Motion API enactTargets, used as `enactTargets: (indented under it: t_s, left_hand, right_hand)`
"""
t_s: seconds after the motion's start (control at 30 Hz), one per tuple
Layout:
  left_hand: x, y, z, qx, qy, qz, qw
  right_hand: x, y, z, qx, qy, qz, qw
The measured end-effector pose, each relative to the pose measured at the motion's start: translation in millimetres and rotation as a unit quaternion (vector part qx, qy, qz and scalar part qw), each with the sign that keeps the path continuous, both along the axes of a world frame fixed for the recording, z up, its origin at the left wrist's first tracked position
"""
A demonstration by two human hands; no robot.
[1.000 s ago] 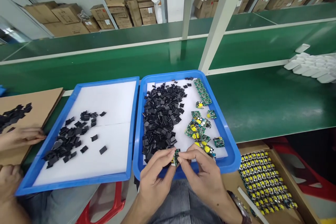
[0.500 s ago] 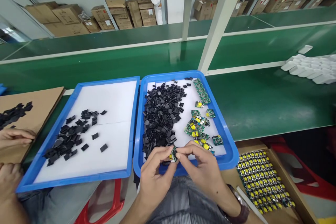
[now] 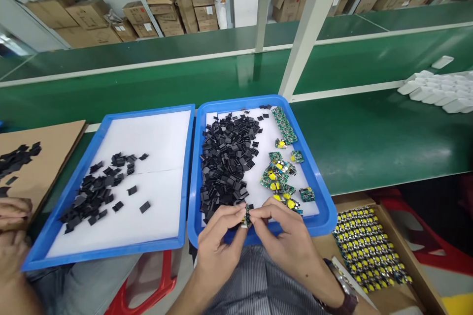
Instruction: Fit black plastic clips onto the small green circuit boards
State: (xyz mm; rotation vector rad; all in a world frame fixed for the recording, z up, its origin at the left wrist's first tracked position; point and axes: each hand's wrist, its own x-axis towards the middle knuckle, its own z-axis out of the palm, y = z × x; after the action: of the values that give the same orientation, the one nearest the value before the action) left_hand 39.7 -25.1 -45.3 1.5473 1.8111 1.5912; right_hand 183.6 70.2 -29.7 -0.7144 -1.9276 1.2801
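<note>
Between both hands, over the near edge of the right-hand blue tray (image 3: 330, 216), is a small green circuit board (image 3: 247, 217). My left hand (image 3: 224, 238) pinches it from the left, thumb and fingertips closed on its edge. My right hand (image 3: 283, 229) is pinched against the board's other side; a small dark bit shows at its fingertips, too small to make out. Just beyond, a heap of black folded pieces (image 3: 227, 157) fills the tray's left half. Loose circuit boards with yellow parts (image 3: 277, 177) lie on the right half, with a green board panel (image 3: 284, 125) behind.
To the left, another blue tray (image 3: 186, 167) holds scattered black pieces (image 3: 94, 192). A co-worker's hands (image 3: 13, 226) are beside a cardboard sheet (image 3: 48, 157). At lower right, a carton (image 3: 424, 283) contains rows of yellow-topped boards (image 3: 371, 251). White plastic parts (image 3: 439, 89) stand on the green bench (image 3: 369, 142).
My hands stay on the board, with the right fingertips shifted slightly and the board turned a little. The co-worker's hands have drawn closer together at the left. The view has shifted slightly.
</note>
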Motion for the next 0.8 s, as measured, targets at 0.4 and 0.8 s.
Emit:
enactTargets:
  t_s: [0.4, 0.8]
  left_hand:
    - [-0.8, -0.9, 6.1, -0.063, 0.001, 0.005, 0.998]
    - [8.5, 2.8, 5.9, 0.014, 0.07, 0.019, 0.997]
  right_hand:
    - [5.7, 19.4, -4.7, -0.146, 0.032, 0.057, 0.987]
    - [13.7, 1.2, -11.2, -0.192, 0.081, 0.099, 0.973]
